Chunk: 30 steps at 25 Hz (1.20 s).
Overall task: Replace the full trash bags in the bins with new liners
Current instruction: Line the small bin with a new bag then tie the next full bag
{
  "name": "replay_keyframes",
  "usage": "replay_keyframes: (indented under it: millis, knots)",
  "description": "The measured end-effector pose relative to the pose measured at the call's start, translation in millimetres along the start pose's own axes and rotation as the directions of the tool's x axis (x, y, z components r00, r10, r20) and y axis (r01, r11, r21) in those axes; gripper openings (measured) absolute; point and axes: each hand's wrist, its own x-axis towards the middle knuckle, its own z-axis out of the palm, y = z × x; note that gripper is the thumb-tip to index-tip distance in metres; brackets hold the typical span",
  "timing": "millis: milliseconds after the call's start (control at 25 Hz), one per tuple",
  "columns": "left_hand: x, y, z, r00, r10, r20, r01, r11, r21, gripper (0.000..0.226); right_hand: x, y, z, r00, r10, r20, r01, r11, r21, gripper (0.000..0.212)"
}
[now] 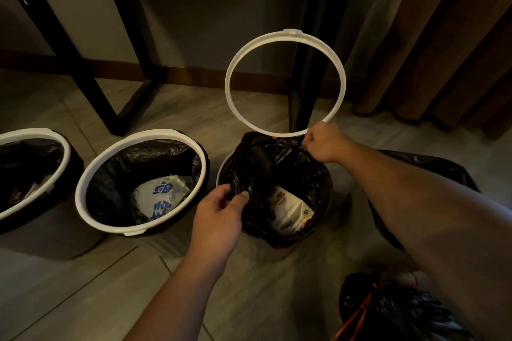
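Roughly early-middle. Right grip [322, 143] clenched on white retaining ring [285, 82], ring off its bin and held upright above centre-right bin [220, 171]; whether the same fist also catches the bag edge, cannot tell. Left grip [221, 202] pinches near edge of full black bag [266, 163], which sits in that bin with packaging showing inside. Remaining: middle bin [80, 188] and far-left bin [66, 152] — rings on, used bags inside. Tied black bag [401, 310] on floor [83, 285], lower right of frame — judged already pulled. No fresh liner seen fitted.
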Motion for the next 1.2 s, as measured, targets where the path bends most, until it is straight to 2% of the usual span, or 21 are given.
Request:
replay_keyframes:
  millis: [200, 360, 440, 480, 600, 680, 760, 880, 1040, 1120, 1200]
  knots:
    - [-0.5, -3.2, 1.0, 1.0, 0.016, 0.01, -0.016, 1.0, 0.003, 0.024, -10.1, 4.7, -9.9, 0.991, -0.134, 0.005, 0.134, 0.991, 0.001, 0.016]
    - [-9.6, -15.9, -8.1, 0.999, -0.009, -0.048, 0.003, 0.993, -0.118, 0.017, -14.9, 8.9, -16.3, 0.991, -0.125, 0.044, 0.116, 0.977, 0.181, 0.034]
    - [-17.8, -21.0, -11.1, 0.99, -0.049, -0.136, 0.022, 0.981, -0.193, 0.011, -13.8, 2.6, -19.2, 0.99, -0.125, 0.067, 0.111, 0.976, 0.19, 0.033]
    - [-24.7, -22.2, -9.6, 0.977, -0.088, -0.193, 0.041, 0.971, -0.235, 0.013, -13.4, -3.2, -20.4, 0.99, -0.12, 0.071, 0.108, 0.982, 0.154, 0.035]
    - [-50.8, -34.1, 5.7, 0.916, -0.219, -0.338, 0.144, 0.962, -0.234, 0.06, -11.7, -25.6, -22.6, 0.983, -0.113, 0.148, 0.122, 0.991, -0.054, 0.056]
    - [-69.9, -39.9, 23.2, 0.911, -0.264, -0.316, 0.2, 0.954, -0.222, 0.066, -11.6, -38.0, -22.6, 0.971, -0.098, 0.218, 0.134, 0.978, -0.159, 0.065]
    - [-80.3, -44.1, 39.8, 0.925, -0.291, -0.245, 0.239, 0.945, -0.222, 0.054, -9.7, -43.2, -22.1, 0.97, -0.065, 0.233, 0.109, 0.978, -0.18, 0.063]
    - [-81.8, -49.1, 56.3, 0.927, -0.34, -0.157, 0.313, 0.934, -0.171, 0.029, -11.5, -42.5, -18.8, 0.971, -0.071, 0.228, 0.099, 0.989, -0.114, 0.045]
    - [-82.9, -49.2, 62.7, 0.902, -0.402, -0.154, 0.38, 0.912, -0.158, 0.017, -14.9, -38.2, -21.9, 0.962, -0.064, 0.264, 0.093, 0.991, -0.101, 0.043]
    - [-83.9, -48.7, 62.4, 0.89, -0.428, -0.159, 0.393, 0.895, -0.212, 0.008, -18.2, -40.0, -19.5, 0.972, -0.1, 0.214, 0.122, 0.988, -0.095, 0.04]
    - [-86.0, -47.4, 62.0, 0.89, -0.432, -0.147, 0.385, 0.884, -0.264, 0.004, -22.6, -45.1, -12.1, 0.979, -0.183, 0.091, 0.187, 0.982, -0.04, 0.032]
